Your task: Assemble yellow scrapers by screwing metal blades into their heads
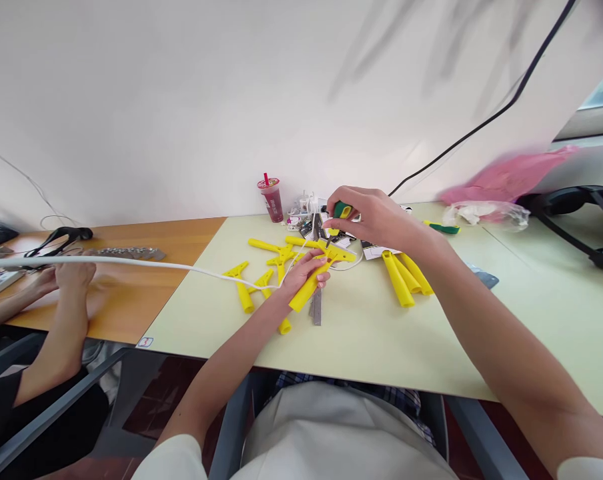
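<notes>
My left hand is closed around a yellow T-shaped scraper handle, its wide head tilted up and away from me. Above that head, my right hand grips a green-and-yellow screwdriver, which points down at the head. Whether the tip sits in a screw is too small to tell. Under my left hand lie flat grey metal strips, partly hidden. Several loose yellow scraper handles are spread to the left. More yellow handles lie side by side to the right, their far ends near printed cards.
A red drink cup with a straw stands by the wall. At right are a green-and-yellow tool, a pink bag and a black strapped headset. A white cable crosses from the left, near a co-worker's hands.
</notes>
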`<state>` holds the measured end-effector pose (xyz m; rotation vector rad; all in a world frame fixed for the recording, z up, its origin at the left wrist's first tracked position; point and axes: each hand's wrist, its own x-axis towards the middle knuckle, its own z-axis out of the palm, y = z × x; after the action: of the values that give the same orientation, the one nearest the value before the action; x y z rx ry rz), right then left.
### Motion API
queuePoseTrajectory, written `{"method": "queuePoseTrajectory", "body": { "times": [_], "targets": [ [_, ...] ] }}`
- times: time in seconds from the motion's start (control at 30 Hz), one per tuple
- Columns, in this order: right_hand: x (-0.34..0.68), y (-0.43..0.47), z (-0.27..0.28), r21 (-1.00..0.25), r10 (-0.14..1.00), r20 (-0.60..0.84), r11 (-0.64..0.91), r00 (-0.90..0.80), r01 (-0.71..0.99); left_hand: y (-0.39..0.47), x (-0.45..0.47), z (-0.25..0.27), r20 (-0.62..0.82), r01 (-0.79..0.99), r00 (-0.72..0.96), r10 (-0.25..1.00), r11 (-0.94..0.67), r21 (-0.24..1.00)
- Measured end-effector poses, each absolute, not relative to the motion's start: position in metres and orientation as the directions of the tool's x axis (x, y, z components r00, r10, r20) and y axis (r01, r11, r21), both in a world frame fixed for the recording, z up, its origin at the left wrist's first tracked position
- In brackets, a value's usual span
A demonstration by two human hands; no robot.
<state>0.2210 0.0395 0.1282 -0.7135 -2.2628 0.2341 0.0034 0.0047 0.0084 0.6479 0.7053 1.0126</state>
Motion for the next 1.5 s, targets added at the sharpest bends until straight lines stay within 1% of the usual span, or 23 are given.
{"method": "queuePoseTrajectory", "body": {
  "times": [0.07, 0.17, 0.27, 0.4, 0.47, 0.53, 0.6, 0.7, 0.8, 0.87, 1.0, 1.1, 1.23, 1.3, 1.4, 1.5],
  "targets": [
    [0.222, 0.039, 0.129, -0.370, 0.560, 0.578, 0.828, -0.594, 0.421, 0.005, 0.004, 0.008, -0.222, -0.522, 0.352, 0.909, 0.388, 0.760],
    [0.223, 0.037, 0.131, -0.422, 0.566, 0.542, 0.823, -0.622, 0.381, 0.005, 0.003, 0.007, -0.215, -0.520, 0.344, 0.914, 0.376, 0.767],
    [0.225, 0.037, 0.132, -0.454, 0.584, 0.537, 0.808, -0.608, 0.375, 0.006, 0.001, 0.007, -0.206, -0.506, 0.340, 0.918, 0.363, 0.783],
    [0.226, 0.038, 0.132, -0.396, 0.582, 0.564, 0.813, -0.585, 0.428, 0.007, 0.002, 0.004, -0.200, -0.498, 0.345, 0.917, 0.360, 0.789],
    [0.226, 0.038, 0.132, -0.372, 0.586, 0.551, 0.810, -0.595, 0.453, 0.007, 0.003, 0.003, -0.205, -0.498, 0.342, 0.917, 0.362, 0.788],
    [0.226, 0.036, 0.133, -0.379, 0.587, 0.520, 0.809, -0.620, 0.449, 0.007, 0.003, 0.002, -0.217, -0.492, 0.330, 0.919, 0.364, 0.791],
    [0.226, 0.036, 0.134, -0.412, 0.585, 0.503, 0.809, -0.636, 0.418, 0.007, 0.002, 0.004, -0.226, -0.489, 0.318, 0.921, 0.363, 0.793],
    [0.226, 0.038, 0.133, -0.441, 0.595, 0.530, 0.802, -0.604, 0.403, 0.007, 0.001, 0.008, -0.218, -0.498, 0.316, 0.923, 0.357, 0.790],
    [0.227, 0.042, 0.130, -0.384, 0.594, 0.585, 0.802, -0.552, 0.457, 0.005, 0.001, 0.011, -0.201, -0.512, 0.314, 0.928, 0.344, 0.787],
    [0.227, 0.042, 0.129, -0.350, 0.582, 0.600, 0.808, -0.549, 0.474, 0.005, 0.000, 0.011, -0.193, -0.520, 0.310, 0.931, 0.335, 0.786],
    [0.225, 0.038, 0.130, -0.372, 0.553, 0.577, 0.833, -0.601, 0.409, 0.004, -0.002, 0.012, -0.184, -0.526, 0.309, 0.933, 0.329, 0.785],
    [0.223, 0.038, 0.130, -0.393, 0.550, 0.585, 0.835, -0.597, 0.385, 0.004, -0.002, 0.012, -0.177, -0.523, 0.319, 0.931, 0.328, 0.787],
    [0.222, 0.042, 0.126, -0.341, 0.578, 0.597, 0.811, -0.556, 0.476, 0.005, 0.000, 0.011, -0.196, -0.492, 0.320, 0.927, 0.340, 0.801],
    [0.222, 0.042, 0.124, -0.341, 0.595, 0.583, 0.798, -0.554, 0.498, 0.005, 0.001, 0.010, -0.208, -0.479, 0.317, 0.925, 0.345, 0.807],
    [0.221, 0.041, 0.124, -0.384, 0.581, 0.550, 0.814, -0.600, 0.436, 0.005, 0.002, 0.010, -0.219, -0.485, 0.307, 0.926, 0.350, 0.802],
    [0.219, 0.038, 0.126, -0.410, 0.558, 0.562, 0.829, -0.611, 0.380, 0.003, 0.000, 0.012, -0.206, -0.501, 0.310, 0.928, 0.344, 0.794]
  ]
}}
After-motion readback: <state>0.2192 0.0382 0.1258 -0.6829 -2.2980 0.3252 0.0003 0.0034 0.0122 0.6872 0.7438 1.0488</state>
